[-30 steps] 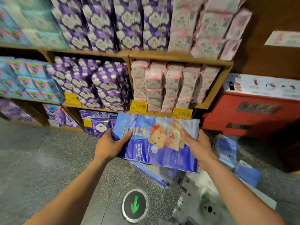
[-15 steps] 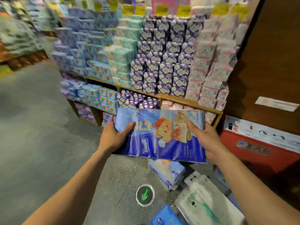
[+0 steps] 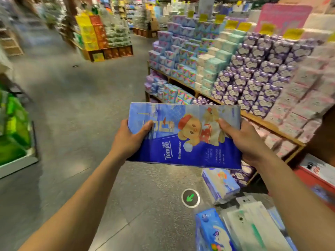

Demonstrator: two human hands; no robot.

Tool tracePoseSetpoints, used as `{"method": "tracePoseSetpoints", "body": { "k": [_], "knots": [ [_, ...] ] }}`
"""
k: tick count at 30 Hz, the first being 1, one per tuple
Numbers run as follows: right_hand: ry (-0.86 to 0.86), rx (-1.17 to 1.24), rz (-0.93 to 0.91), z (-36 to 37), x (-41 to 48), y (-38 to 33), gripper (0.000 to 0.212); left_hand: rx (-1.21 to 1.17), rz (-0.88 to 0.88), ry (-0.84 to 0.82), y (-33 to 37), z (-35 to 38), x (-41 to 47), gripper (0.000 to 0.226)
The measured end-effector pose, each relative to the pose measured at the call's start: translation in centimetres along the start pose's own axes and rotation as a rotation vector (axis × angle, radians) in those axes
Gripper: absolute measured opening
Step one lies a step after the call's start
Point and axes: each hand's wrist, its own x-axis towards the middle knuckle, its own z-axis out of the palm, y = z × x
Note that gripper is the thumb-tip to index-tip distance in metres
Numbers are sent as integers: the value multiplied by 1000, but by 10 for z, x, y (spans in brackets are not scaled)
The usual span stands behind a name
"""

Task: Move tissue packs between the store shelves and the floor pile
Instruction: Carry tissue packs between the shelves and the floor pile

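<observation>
I hold a wide blue tissue pack (image 3: 183, 142) printed with a cartoon bear in front of my chest, roughly level. My left hand (image 3: 129, 137) grips its left end and my right hand (image 3: 243, 138) grips its right end. Behind it to the right, wooden store shelves (image 3: 268, 122) carry stacked purple, teal, blue and pink tissue packs. Below my right arm lies the floor pile: one blue-and-white pack (image 3: 220, 185) near the shelf foot, another blue pack (image 3: 211, 232) at the bottom edge, and a pale flat pack (image 3: 253, 225) beside it.
A grey floor aisle runs away to the left and ahead. A round floor marker with a green arrow (image 3: 190, 197) sits below the held pack. Green goods on a low stand (image 3: 16, 131) are at the far left. A red box (image 3: 315, 176) stands right of the shelves. Yellow and orange stacked cartons (image 3: 94, 33) stand far down the aisle.
My view has swung up and leftward, away from the low shelves toward the aisle. The pack stays held in both hands and has risen relative to the floor pile.
</observation>
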Motion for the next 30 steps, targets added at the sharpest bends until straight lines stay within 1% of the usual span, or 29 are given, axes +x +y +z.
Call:
{"method": "tracePoseSetpoints", "body": {
  "k": [1, 2, 3, 5, 6, 9, 12, 13, 14, 17, 18, 20, 21, 22, 24, 26, 28, 30],
  "knots": [
    [-20, 8, -3, 26, -5, -2, 24, 6, -1, 24, -8, -29, -5, 96],
    [-45, 14, -15, 54, -9, -4, 22, 4, -6, 51, -17, -57, -11, 92],
    [-73, 17, -24, 83, -15, -7, 27, 6, -12, 78, -25, -87, -16, 87],
    [-138, 25, -21, 142, -26, -11, 47, 29, -21, 145, -39, -144, -28, 75],
    [-172, 28, -21, 170, -32, -15, 51, 43, -26, 176, -45, -171, -34, 72],
    [-290, 35, -40, 256, -44, -26, 54, 39, -69, 280, -67, -254, -56, 75],
    [-423, 10, -81, 344, -56, -37, 58, 39, -93, 442, -95, -330, -83, 58],
    [-468, 10, -100, 375, -60, -39, 58, 42, -96, 501, -105, -355, -93, 56],
    [-514, 12, -113, 408, -64, -40, 59, 44, -102, 554, -117, -380, -102, 61],
    [-670, -11, -152, 503, -75, -41, 58, 54, -148, 681, -154, -451, -128, 86],
    [-709, -32, -173, 534, -80, -41, 63, 57, -163, 726, -165, -474, -136, 89],
    [-782, -66, -217, 601, -85, -39, 87, 56, -202, 810, -191, -521, -148, 90],
    [-819, -70, -224, 633, -86, -37, 93, 57, -221, 845, -201, -543, -152, 90],
    [-853, -68, -226, 667, -87, -35, 92, 59, -237, 877, -210, -565, -154, 90],
    [-929, -42, -240, 734, -89, -34, 74, 50, -263, 934, -229, -608, -153, 88],
    [-1002, -39, -276, 802, -95, -35, 60, 49, -291, 1008, -250, -648, -153, 78],
    [-1077, -68, -345, 868, -103, -38, 49, 87, -332, 1146, -268, -679, -159, 70],
    [-1148, -85, -411, 932, -115, -41, 47, 90, -389, 1300, -281, -704, -175, 67]
  ]
}}
